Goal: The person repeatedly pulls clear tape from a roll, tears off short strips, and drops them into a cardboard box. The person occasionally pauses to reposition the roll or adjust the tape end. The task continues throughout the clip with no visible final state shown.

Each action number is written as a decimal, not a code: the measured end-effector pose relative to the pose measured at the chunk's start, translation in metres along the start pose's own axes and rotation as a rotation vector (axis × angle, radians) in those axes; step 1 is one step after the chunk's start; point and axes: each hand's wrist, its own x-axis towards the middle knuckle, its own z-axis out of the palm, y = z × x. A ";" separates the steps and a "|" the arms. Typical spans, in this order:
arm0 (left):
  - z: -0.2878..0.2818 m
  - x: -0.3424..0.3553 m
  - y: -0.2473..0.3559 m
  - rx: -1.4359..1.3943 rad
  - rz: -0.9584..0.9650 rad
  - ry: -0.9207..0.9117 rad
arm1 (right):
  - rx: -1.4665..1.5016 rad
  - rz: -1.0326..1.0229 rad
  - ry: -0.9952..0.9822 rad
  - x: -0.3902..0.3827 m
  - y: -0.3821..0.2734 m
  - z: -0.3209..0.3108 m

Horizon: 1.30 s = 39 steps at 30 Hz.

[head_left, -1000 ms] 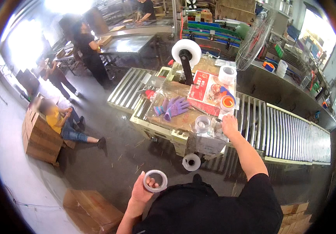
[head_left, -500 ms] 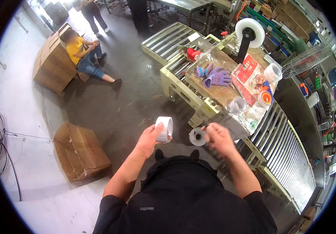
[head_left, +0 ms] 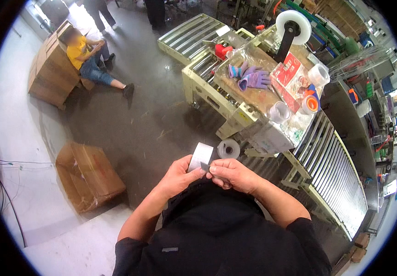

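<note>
Pale metal conveyor machine (head_left: 217,102), brown board top (head_left: 264,97): purple-and-blue knit gloves (head_left: 256,80), nr L edge; red-and-white printed packet (head_left: 287,76), toward R edge; clear tape roll (head_left: 279,112), nr closest corner. Wide white tape roll (head_left: 201,155), smooth outer face, tilted: off machine, in front of torso (head_left: 221,230). L hand (head_left: 176,177) curled round it; R hand (head_left: 233,175) fingers closed, pinching sm. dark-grey flat piece (head_left: 204,166) at roll. Brown cardboard box (head_left: 90,177), floor (head_left: 138,124); contents unclear.

2 bare hands (left (head_left: 177,177), right (head_left: 233,175)), 1 wide white tape roll (head_left: 202,155), 1 small dark flat piece (head_left: 205,166), 2 clear round tape rolls (head_left: 273,112), 1 orange-cored tape roll (head_left: 304,105), 2 purple-and-blue knit gloves (head_left: 255,80), 2 round whitish spools (head_left: 304,31)
</note>
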 end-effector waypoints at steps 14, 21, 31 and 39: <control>0.023 -0.032 0.001 0.251 0.003 -0.023 | 0.072 0.140 -0.110 -0.015 0.004 0.003; 0.034 -0.036 -0.001 0.304 0.009 0.052 | 0.137 0.215 -0.114 -0.012 0.008 -0.006; 0.035 -0.035 -0.002 0.541 0.054 0.041 | 0.114 0.263 -0.139 -0.017 0.010 -0.009; 0.026 -0.040 -0.046 0.634 0.158 0.118 | 0.092 0.134 -0.068 -0.025 0.026 -0.003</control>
